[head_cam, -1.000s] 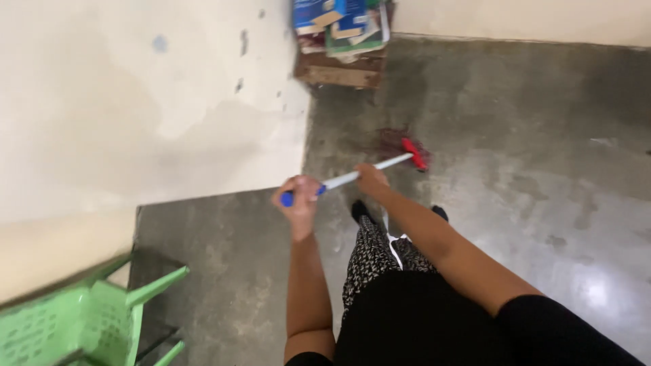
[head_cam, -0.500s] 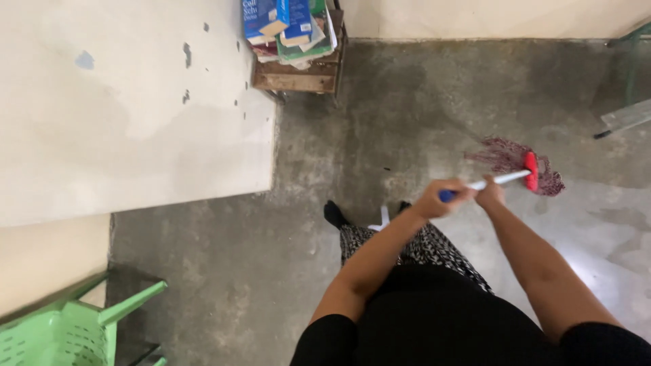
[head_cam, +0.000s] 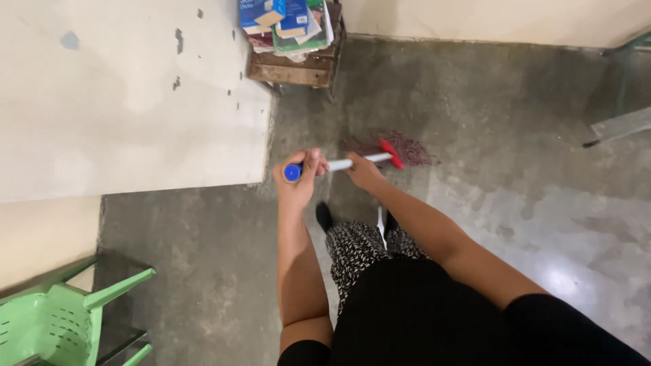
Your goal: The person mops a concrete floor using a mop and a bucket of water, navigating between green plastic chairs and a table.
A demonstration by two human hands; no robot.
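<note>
I hold a mop with a white handle (head_cam: 339,165), a blue end cap and a red clamp. Its dark red stringy head (head_cam: 407,147) lies on the grey concrete floor in front of my feet. My left hand (head_cam: 298,177) grips the top of the handle just below the blue cap. My right hand (head_cam: 364,172) grips the handle lower down, closer to the mop head. My patterned trousers and dark shoes show below the hands.
A wooden crate (head_cam: 293,68) stacked with books and papers stands against the far wall. A cream wall corner (head_cam: 135,102) juts out at the left. A green plastic chair (head_cam: 61,318) sits at the bottom left. A grey metal piece (head_cam: 620,125) lies at the right edge.
The mop head has swung from the right back to the left, in front of me. Both hands stayed on the handle and moved left with it.
</note>
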